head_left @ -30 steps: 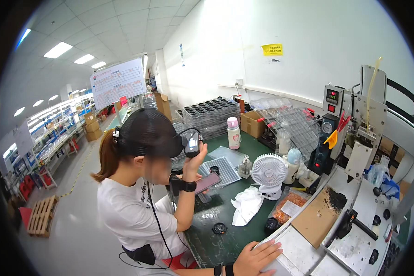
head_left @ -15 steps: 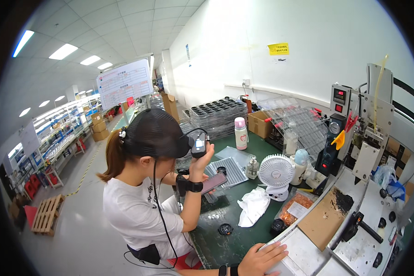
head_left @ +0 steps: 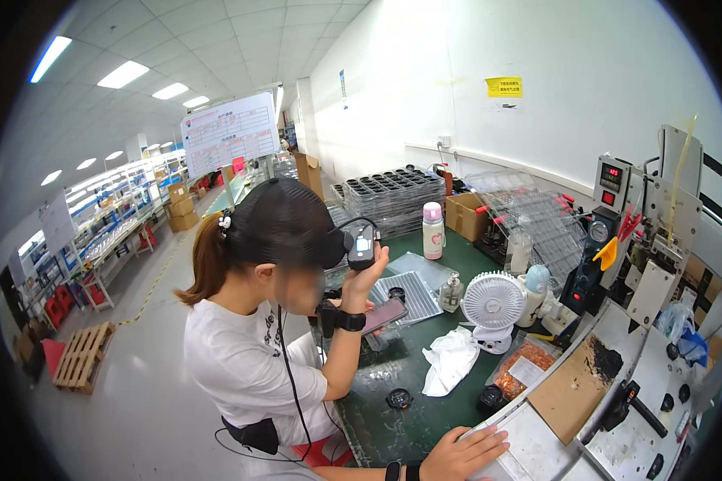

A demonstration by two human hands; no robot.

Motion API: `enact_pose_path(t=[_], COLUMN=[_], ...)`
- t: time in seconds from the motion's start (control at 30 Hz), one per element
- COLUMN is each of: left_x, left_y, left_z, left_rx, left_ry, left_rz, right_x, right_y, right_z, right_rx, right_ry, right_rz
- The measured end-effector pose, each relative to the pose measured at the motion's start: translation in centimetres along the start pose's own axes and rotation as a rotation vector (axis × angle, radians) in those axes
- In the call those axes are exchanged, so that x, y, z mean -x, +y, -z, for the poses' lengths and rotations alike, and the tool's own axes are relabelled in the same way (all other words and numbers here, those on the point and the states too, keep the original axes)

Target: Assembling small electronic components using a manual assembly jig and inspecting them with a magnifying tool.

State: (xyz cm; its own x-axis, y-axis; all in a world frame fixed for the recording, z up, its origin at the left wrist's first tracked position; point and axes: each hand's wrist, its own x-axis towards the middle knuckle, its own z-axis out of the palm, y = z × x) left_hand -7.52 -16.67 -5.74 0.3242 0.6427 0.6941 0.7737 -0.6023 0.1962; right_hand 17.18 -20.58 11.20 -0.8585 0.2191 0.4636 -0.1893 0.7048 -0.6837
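White and smooth, the wall [head_left: 569, 72] is rising behind a dark green table [head_left: 369, 385] whose glossy top is showing pale scuffs. Beside it a co-worker in a white knit shirt [head_left: 241, 329] is sitting, one hand raised to a boxy black device [head_left: 363, 247]. Blocky metal plates are forming the machine [head_left: 650, 293] on the right. Below it, the flat, pale panel [head_left: 529, 445] is bearing a rectangular sheet of brown cardboard [head_left: 565, 401] crusted with black crumbs. Clear plastic trays [head_left: 401, 215] are standing stacked, round black shapes filling the top one. A round, ribbed white fan [head_left: 494, 301] is standing on the table.

Palm down, the person's left hand [head_left: 464, 455] is resting on the panel's left edge, its fingers straight and slightly parted, gripping nothing visible; the right hand's grip I cannot tell. Crumpled white cloth [head_left: 451, 365] is lying near a clear bag of orange bits [head_left: 512, 370]. A black T-shaped tool [head_left: 630, 407] is lying right of the cardboard. Smallest, a black ring-like part [head_left: 399, 398] is sitting on the green surface.
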Motion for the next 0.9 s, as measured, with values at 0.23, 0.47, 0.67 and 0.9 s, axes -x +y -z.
enact_pose_path(t=[0.23, 0.47, 0.67, 0.9], left_x=[0.0, 0.5, 0.3, 0.4], left_y=[0.0, -0.1, 0.1, -0.3], left_z=[0.1, -0.2, -0.1, -0.4], left_rx=[0.013, 0.053, 0.051, 0.076], left_ry=[0.017, 0.011, 0.014, 0.017], left_rz=[0.005, 0.007, 0.005, 0.014], right_x=[0.4, 0.5, 0.7, 0.2], right_y=[3.2, 4.6, 4.8, 4.9], right_z=[-3.1, -3.9, -3.7, -3.8], right_rx=[0.613, 0.578, 0.548, 0.55], right_ry=[-0.361, -0.396, -0.384, -0.401], right_rz=[-0.457, -0.54, -0.513, -0.568])
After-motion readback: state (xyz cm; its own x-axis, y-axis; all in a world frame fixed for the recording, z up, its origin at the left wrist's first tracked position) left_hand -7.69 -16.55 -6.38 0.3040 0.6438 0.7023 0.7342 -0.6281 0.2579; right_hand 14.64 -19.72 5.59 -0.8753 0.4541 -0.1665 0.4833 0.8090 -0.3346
